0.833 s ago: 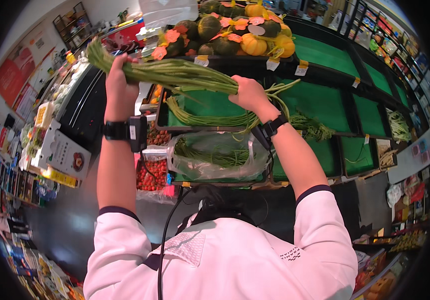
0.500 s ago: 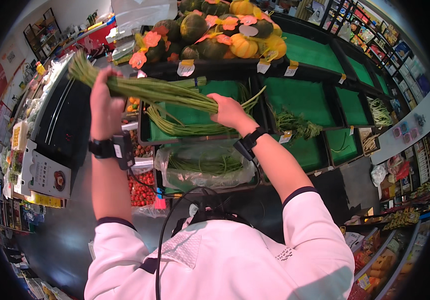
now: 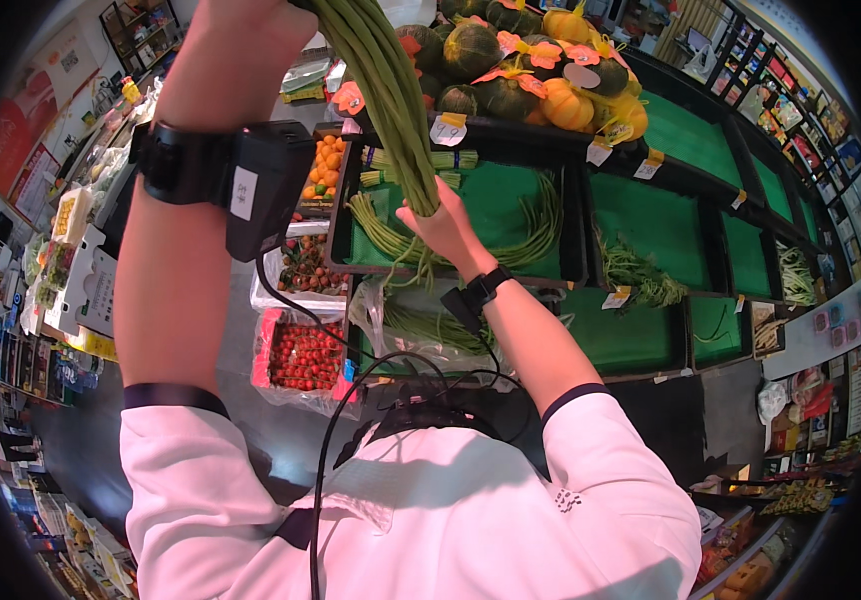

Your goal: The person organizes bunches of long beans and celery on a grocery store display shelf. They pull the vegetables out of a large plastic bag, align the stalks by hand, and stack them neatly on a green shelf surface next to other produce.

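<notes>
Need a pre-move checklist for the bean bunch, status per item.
1. Right grip: ok. The right hand is closed around the lower part of the long-bean bunch.
2. Left grip: cannot tell. The left hand is beside the bunch, cut off by the upper picture edge.
3. Whole bunch in view: not ok. It runs out of the top.
4. Loose beans gathered: not ok. Loose long beans lie curved in the green-lined tray.
5. Banded bundles in the tray: ok, at its far side.
6. Black cable off the bunch: ok.
</notes>
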Demonstrator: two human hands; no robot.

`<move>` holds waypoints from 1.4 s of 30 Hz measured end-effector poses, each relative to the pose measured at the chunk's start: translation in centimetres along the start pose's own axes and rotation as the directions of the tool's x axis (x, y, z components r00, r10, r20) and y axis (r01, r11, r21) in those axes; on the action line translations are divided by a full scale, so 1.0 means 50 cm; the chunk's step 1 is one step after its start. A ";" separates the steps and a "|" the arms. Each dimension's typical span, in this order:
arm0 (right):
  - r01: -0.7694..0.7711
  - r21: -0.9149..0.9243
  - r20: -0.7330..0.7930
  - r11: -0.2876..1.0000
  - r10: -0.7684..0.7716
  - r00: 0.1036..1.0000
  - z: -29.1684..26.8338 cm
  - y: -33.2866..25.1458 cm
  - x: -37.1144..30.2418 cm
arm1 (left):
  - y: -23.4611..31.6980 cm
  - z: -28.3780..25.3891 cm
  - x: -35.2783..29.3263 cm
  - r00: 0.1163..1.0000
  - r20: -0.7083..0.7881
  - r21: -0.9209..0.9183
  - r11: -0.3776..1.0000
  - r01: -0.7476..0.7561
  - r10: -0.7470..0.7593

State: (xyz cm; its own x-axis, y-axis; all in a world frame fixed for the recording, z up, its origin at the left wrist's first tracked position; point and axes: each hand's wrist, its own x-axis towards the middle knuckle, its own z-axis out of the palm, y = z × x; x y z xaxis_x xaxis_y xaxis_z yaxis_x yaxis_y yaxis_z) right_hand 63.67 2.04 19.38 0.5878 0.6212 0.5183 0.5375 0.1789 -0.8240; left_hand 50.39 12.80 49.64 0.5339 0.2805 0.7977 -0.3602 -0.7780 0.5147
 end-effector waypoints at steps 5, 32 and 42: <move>0.063 -0.172 -0.102 0.983 -0.081 0.992 -0.074 -0.062 0.038 | 0.005 -0.013 0.050 0.857 -0.061 -0.804 0.534 0.261 -0.511; 0.031 -0.951 0.139 0.308 0.335 0.932 -0.494 -0.052 -0.146 | -0.433 0.340 -0.418 0.342 0.398 -0.810 -0.151 0.567 -0.851; 0.130 -0.971 0.212 0.201 0.474 0.854 -0.430 0.114 -0.087 | -0.646 0.411 -0.525 -0.009 0.473 -0.657 -0.359 0.663 -0.881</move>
State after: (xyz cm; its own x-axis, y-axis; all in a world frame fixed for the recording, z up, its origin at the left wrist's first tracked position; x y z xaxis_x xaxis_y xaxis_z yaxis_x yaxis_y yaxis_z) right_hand 77.18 -16.02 17.34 0.6286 0.7777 0.0035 0.7714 -0.6241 0.1240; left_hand 63.74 19.01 5.64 0.6744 0.4176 -0.6089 -0.0192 0.8344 0.5508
